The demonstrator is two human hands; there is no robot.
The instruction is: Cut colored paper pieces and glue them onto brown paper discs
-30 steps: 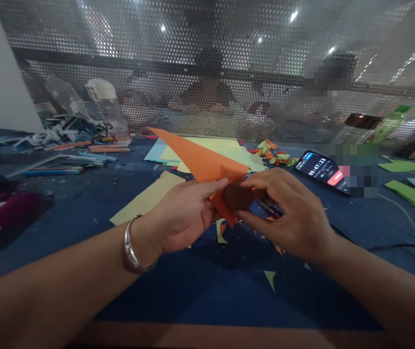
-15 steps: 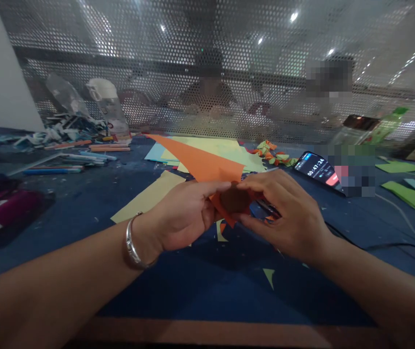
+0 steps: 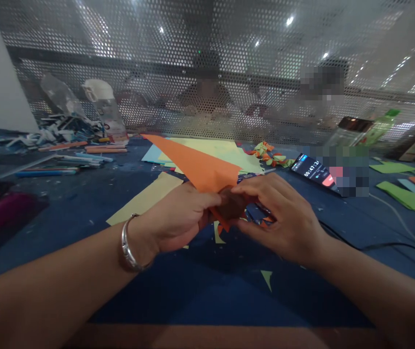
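Observation:
A sheet of orange paper (image 3: 200, 165) with a long pointed corner is held up in front of me. My left hand (image 3: 178, 213), with a silver bangle at the wrist, pinches the paper's lower part, its thumb reaching the edge of a round brown disc-like thing (image 3: 231, 202). That piece lies against the near face of the paper; what it is made of I cannot make out. My right hand (image 3: 283, 213) curves around its right side, forefinger above and thumb below. An orange paper corner pokes out beneath. The left fingers behind the paper are hidden.
Behind lie stacked yellow and blue sheets (image 3: 207, 145) and twisted paper pieces (image 3: 271, 155). A phone (image 3: 314, 173) and cables are on the right, green paper (image 3: 407, 196) beyond. Pens (image 3: 47, 172), a bottle (image 3: 105, 109) and a purple power strip (image 3: 4, 213) are left. Paper scraps (image 3: 266, 279) lie in front.
My left thumb has bent and drawn back a little, so more of the brown disc shows. The right hand keeps nearly the same grip. The whole view has shifted slightly.

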